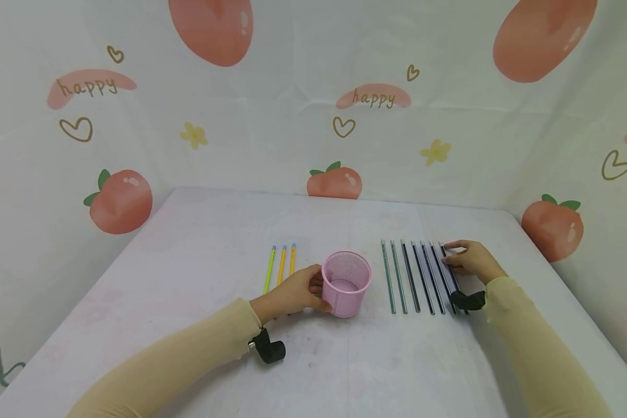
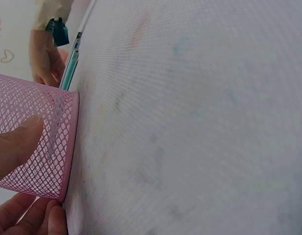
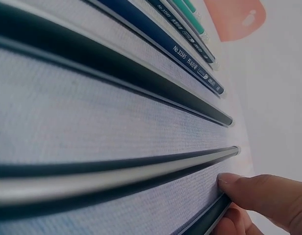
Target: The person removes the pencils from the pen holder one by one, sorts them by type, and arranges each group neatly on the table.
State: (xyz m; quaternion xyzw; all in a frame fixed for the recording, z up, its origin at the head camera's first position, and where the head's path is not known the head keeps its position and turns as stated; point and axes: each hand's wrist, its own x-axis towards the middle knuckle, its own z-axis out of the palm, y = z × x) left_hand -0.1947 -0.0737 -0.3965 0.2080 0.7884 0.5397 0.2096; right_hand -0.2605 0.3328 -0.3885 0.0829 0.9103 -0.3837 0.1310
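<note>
My left hand (image 1: 295, 290) grips the side of a pink mesh pen holder (image 1: 345, 303), which stands upright on the white cloth. In the left wrist view, the thumb (image 2: 21, 144) lies against the mesh wall and the other fingers are by its base. To the right, my right hand (image 1: 472, 262) pinches the far end of the rightmost dark pencil (image 3: 206, 218) between thumb and fingertips. The pencil lies at the end of a spaced row of several dark pencils (image 1: 410, 276) and two green ones (image 1: 388, 276).
Three pencils, one yellow-green (image 1: 269, 270) and two orange-yellow (image 1: 281, 266), lie left of the pen holder, partly behind the left hand. A white cloth (image 1: 345, 371) covers the table. Behind it hangs a white backdrop (image 1: 277, 104) with peach prints.
</note>
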